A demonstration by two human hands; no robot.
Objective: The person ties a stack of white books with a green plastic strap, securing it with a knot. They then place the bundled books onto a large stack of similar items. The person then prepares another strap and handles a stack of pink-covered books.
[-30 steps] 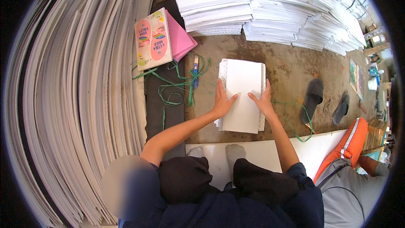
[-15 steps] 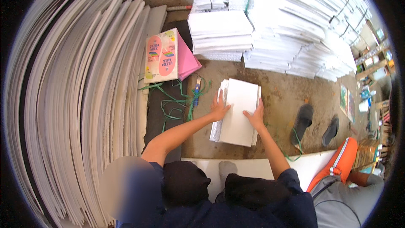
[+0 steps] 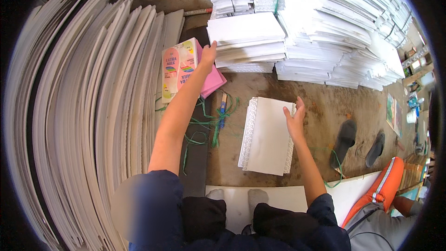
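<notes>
A small pile of white panels (image 3: pixel 268 139) with textured edges lies on the floor in front of me. My right hand (image 3: pixel 295 120) is at its upper right corner, thumb and fingers apart, holding nothing. My left hand (image 3: pixel 208 56) reaches far forward to the left edge of a taller stack of white panels (image 3: pixel 251 30). Its fingers are stretched out by that edge; I cannot tell if they touch it. Beneath the left forearm lies a printed pink-and-cream cardboard sheet (image 3: pixel 172 72), with pink sheets (image 3: pixel 214 82) beside it.
Long white sheets (image 3: pixel 93 125) stand on edge at the left. Green twine (image 3: pixel 216 128) and a blue cutter knife (image 3: pixel 223 110) lie near the pile. Dark sandals (image 3: pixel 344 144) are to the right; another person in orange and grey (image 3: pixel 388 181) sits lower right. Bundled panels (image 3: pixel 334 42) fill the back.
My left hand has let go of the small pile and moved forward to the taller stack. My right hand has come off the pile's side, its fingers spreading near the upper corner.
</notes>
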